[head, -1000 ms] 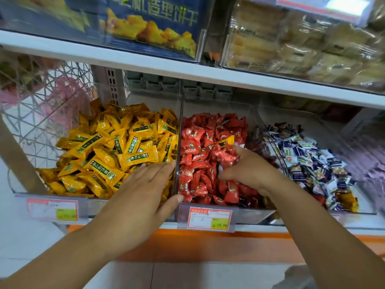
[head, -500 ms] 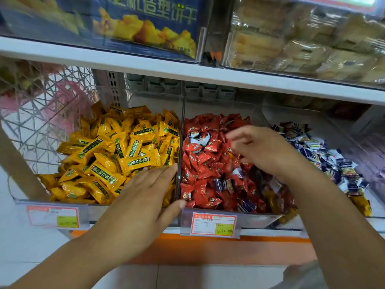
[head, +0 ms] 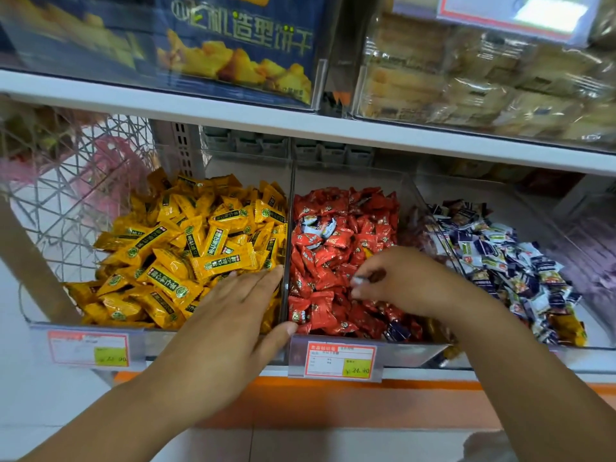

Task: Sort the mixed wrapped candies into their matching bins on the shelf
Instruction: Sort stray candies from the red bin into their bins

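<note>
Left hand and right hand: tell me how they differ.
The left hand lies flat, fingers straight; the right hand has fingers curled, pinching a small wrapper. The left hand rests on the yellow candies by the divider; the right hand is over the red candies. Both are palm down.

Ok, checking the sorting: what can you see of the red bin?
The red bin is a clear plastic compartment, middle of three, heaped with glossy red candies. Strays: a white-blue candy back left, a dark blue candy in front. A price tag hangs on its front. The right hand pinches a candy inside; the left hand rests by its left wall.
</note>
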